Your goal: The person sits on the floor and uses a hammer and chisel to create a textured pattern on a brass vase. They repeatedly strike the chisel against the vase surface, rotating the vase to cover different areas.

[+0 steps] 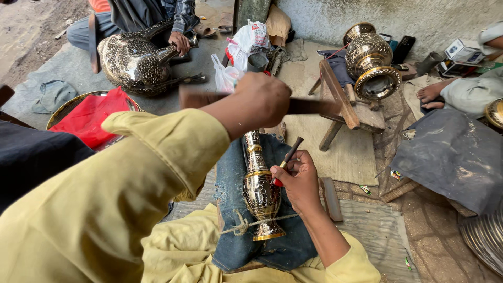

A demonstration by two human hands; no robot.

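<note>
Left hand [260, 102]: raised above the lap, fist clenched around a dark wooden striker [309, 107] that runs sideways and looks blurred.
Right hand [298, 181]: low, just right of the vase, fingers pinched on a thin dark chisel [291, 153] whose tip points toward the vase body.
Brass vase [259, 186]: engraved, lying lengthwise on a folded denim cloth [236, 209] below the left hand, neck pointing away from the person, foot nearest.
Cord [246, 225]: a knotted string crossing the vase just above its foot.
Sleeves: both arms wear pale yellow fabric.
Beyond the left hand: a wooden stool [343, 105] carrying a large engraved urn [369, 65] on its side.
Far left of the hands: another person's hand [179, 42] rests on a big engraved vessel [137, 60]; a red cloth [91, 118] lies in a round tray.
</note>
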